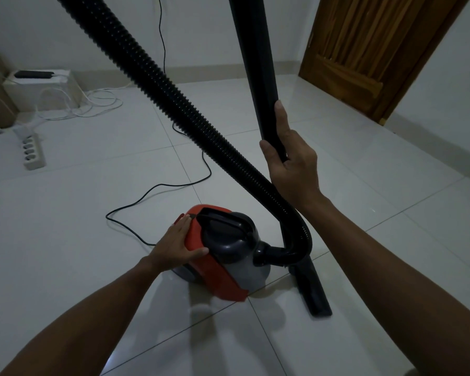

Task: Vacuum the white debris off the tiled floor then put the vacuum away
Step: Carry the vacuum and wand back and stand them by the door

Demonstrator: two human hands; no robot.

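Right hand [291,161] wrapped around the black wand [258,77], holding it nearly upright, nozzle [314,289] down on the tiled floor [92,253]. Left hand [178,244] laid flat, fingers straight, on the red vacuum [220,270] sitting just beside the nozzle. Ribbed hose [174,104] arcing up from its front. Black cord [158,188] trailing behind toward the wall.
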